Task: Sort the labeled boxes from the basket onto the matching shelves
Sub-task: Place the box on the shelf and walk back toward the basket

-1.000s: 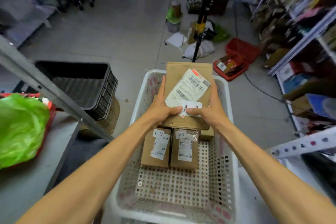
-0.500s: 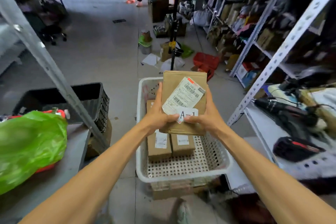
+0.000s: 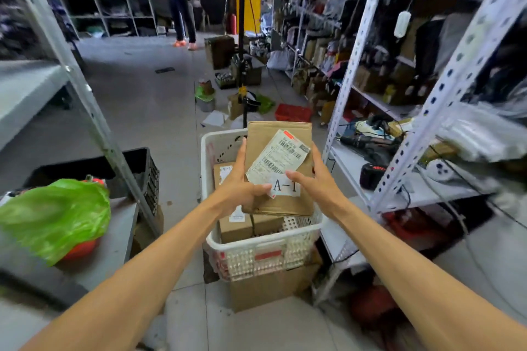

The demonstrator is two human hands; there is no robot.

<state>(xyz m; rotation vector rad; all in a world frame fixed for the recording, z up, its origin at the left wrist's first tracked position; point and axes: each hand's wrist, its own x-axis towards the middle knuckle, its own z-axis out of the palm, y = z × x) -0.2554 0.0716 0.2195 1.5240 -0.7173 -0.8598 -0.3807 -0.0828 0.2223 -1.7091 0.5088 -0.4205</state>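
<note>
Brown box (image 3: 261, 142), white perforated basket (image 3: 242, 246), green bag (image 3: 57, 214).

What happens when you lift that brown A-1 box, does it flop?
Probably stiff: the box shows straight edges while the left hand and right hand grip only its lower sides. Likely light, since thumbs and fingers alone hold it up. The dull cardboard probably isn't slippery.

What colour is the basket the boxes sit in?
White perforated plastic basket, red label on its near wall; head view.
</note>
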